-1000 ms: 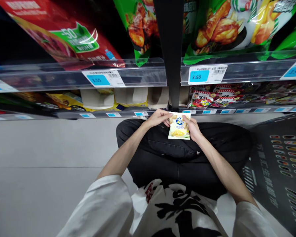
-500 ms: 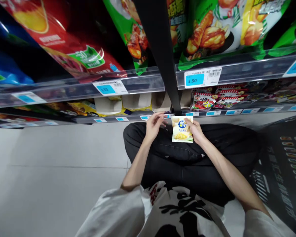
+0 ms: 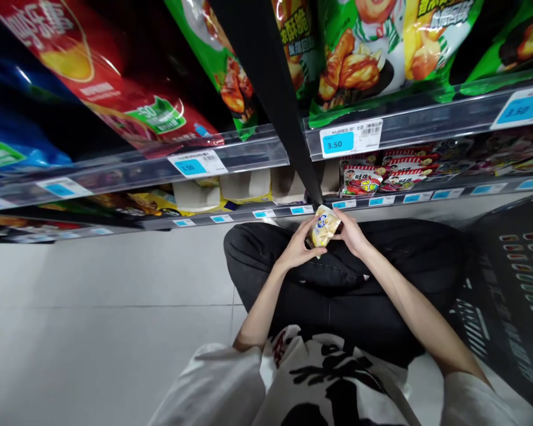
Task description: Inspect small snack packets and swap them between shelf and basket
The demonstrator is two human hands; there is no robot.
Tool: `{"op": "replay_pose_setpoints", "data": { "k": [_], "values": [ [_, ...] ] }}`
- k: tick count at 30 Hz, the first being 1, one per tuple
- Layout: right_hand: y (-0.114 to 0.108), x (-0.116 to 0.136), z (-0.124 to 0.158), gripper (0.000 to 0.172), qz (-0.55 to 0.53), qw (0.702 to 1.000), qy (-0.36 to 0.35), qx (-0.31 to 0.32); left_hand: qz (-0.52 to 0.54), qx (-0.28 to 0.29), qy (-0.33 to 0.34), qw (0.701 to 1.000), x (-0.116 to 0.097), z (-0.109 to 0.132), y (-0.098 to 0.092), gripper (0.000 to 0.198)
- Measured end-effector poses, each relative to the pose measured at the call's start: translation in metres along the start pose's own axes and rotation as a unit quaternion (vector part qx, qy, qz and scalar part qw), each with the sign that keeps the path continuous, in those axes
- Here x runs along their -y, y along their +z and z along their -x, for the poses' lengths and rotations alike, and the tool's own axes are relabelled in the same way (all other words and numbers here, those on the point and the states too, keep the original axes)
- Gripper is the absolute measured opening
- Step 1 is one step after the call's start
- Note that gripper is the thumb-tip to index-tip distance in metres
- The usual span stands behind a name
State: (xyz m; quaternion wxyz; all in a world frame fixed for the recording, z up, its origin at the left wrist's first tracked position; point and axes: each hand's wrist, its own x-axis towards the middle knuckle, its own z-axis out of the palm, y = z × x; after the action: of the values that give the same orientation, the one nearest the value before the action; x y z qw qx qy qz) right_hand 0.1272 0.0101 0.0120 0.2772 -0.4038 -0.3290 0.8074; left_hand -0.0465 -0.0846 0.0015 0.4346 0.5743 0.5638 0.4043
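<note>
Between my two hands, above my crossed legs, is a small pale-yellow snack packet (image 3: 325,227) with a blue logo, tilted to one side. My left hand (image 3: 298,244) is curled around its left and lower edge, thumb toward me. On the opposite side my right hand (image 3: 352,233) pinches the packet's right edge between thumb and fingers. Some fingertips are hidden behind the packet. Just beyond the hands runs the bottom shelf edge with blue-and-white price tags (image 3: 301,209).
Red snack bags (image 3: 365,179) and open cardboard boxes (image 3: 246,184) fill the low shelf. Larger chip bags (image 3: 350,65) stand above, split by a black upright (image 3: 273,89). A dark shopping basket (image 3: 501,296) is at my right, on the tiled floor (image 3: 115,343).
My left hand has moved right and taken hold of the packet. The packet, earlier upright and held by my right hand alone, is now tilted.
</note>
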Motion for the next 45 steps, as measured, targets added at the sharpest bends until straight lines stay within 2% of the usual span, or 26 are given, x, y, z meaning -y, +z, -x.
{"op": "replay_pose_setpoints", "data": {
  "k": [2,5,7,9,12,15,18,22,29,35,45],
  "values": [
    [0.003,0.002,0.003,0.050,-0.009,0.999,0.001,0.043,0.011,0.004,-0.003,1.000,0.002,0.001,0.000,0.100],
    [0.006,0.004,0.004,0.056,0.000,0.998,-0.008,0.062,0.092,0.015,-0.029,0.995,0.006,0.004,-0.001,0.095],
    [0.006,0.003,0.003,0.051,0.022,0.998,-0.035,0.039,0.203,0.024,-0.064,0.977,0.009,0.006,-0.002,0.087],
    [0.005,0.000,0.000,0.042,0.045,0.997,-0.070,-0.004,0.309,0.035,-0.111,0.944,0.011,0.008,-0.002,0.083],
    [0.002,-0.004,-0.004,0.043,0.043,0.992,-0.096,-0.066,0.378,0.048,-0.191,0.905,0.013,0.011,-0.002,0.078],
    [0.001,-0.005,-0.006,0.042,0.030,0.992,-0.095,-0.082,0.354,0.044,-0.229,0.906,0.011,0.011,-0.001,0.073],
    [0.001,-0.004,-0.005,0.035,0.034,0.987,-0.121,-0.104,0.305,0.047,-0.215,0.926,0.007,0.009,0.002,0.076],
    [0.001,-0.003,-0.005,0.033,0.046,0.977,-0.153,-0.140,0.277,0.063,-0.214,0.935,0.005,0.008,0.003,0.074],
    [0.001,-0.005,-0.007,0.042,0.022,0.978,-0.157,-0.136,0.245,0.054,-0.213,0.944,0.004,0.008,0.002,0.079],
    [0.000,-0.003,-0.007,0.043,0.032,0.969,-0.174,-0.174,0.217,0.047,-0.208,0.953,0.001,0.006,0.002,0.078],
    [-0.003,-0.001,-0.008,0.042,0.044,0.966,-0.178,-0.183,0.213,0.045,-0.201,0.955,0.003,0.005,0.000,0.079]
  ]
}}
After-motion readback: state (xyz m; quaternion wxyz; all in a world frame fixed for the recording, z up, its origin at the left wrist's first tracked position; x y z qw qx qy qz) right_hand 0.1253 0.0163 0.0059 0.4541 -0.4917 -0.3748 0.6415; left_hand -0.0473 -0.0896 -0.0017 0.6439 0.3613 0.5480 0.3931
